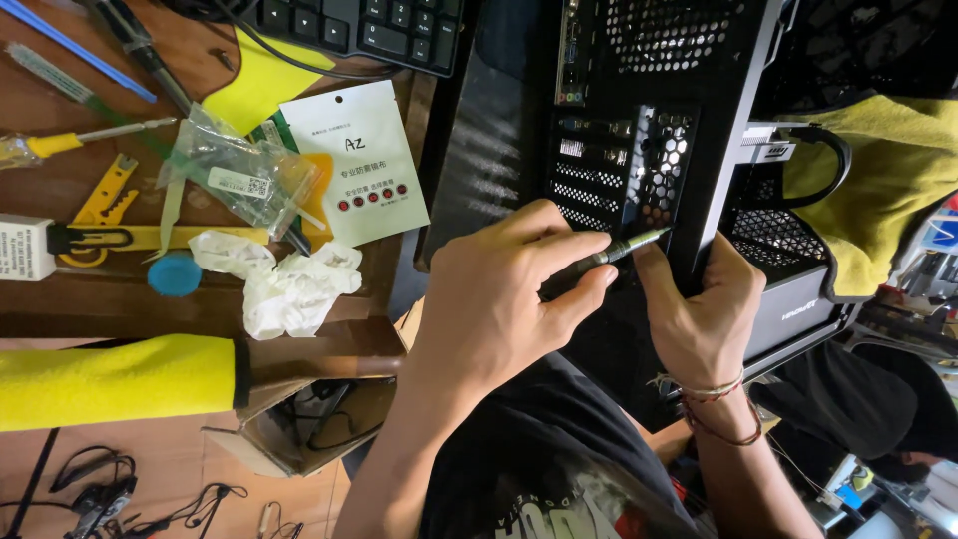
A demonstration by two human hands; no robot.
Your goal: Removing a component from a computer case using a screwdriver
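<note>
A computer repair workbench: opened black computer case, screwdrivers, keyboard, loose cables.

From where I'm watching, the computer case is matt black painted metal with perforated mesh panels, and the screwdriver in my left hand has a dull grey metal shaft. The table looks like worn brown wood, kinda scuffed, with a crumpled white tissue and a crinkly clear plastic bag on it. The yellow cloth draped by the case looks soft and fuzzy, and the keyboard is matt black plastic.
</note>
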